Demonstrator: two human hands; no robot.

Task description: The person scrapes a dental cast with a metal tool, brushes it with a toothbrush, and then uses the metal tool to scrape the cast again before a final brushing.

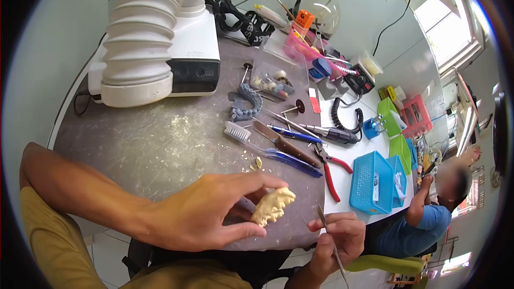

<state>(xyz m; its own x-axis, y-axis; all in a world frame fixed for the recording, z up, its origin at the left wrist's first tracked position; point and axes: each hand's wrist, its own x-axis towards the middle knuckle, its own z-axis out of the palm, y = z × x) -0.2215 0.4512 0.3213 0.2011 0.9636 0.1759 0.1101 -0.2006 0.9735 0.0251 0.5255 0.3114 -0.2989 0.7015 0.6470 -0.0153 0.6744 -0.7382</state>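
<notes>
Between the thumb and fingers of my left hand [209, 208] is a cream-coloured dental cast [273, 206], held near the front edge of the bench, its toothed side facing right. My right hand [340, 238] grips a thin metal carving tool [335, 251] like a pen, its blade pointing up, a short gap to the right of the cast. Small cream chips [258, 162] lie on the bench [176, 150] above my left hand. Beyond them are a brush with a blue handle [284, 156] and a brown-handled knife [286, 143].
A white extraction hose [138, 37] stands at the back left. Farther in are a grey dental model [247, 103], red-handled pliers [331, 181], a handpiece [340, 135] and a blue basket [369, 182]. A co-worker in a blue shirt [423, 225] sits at the right.
</notes>
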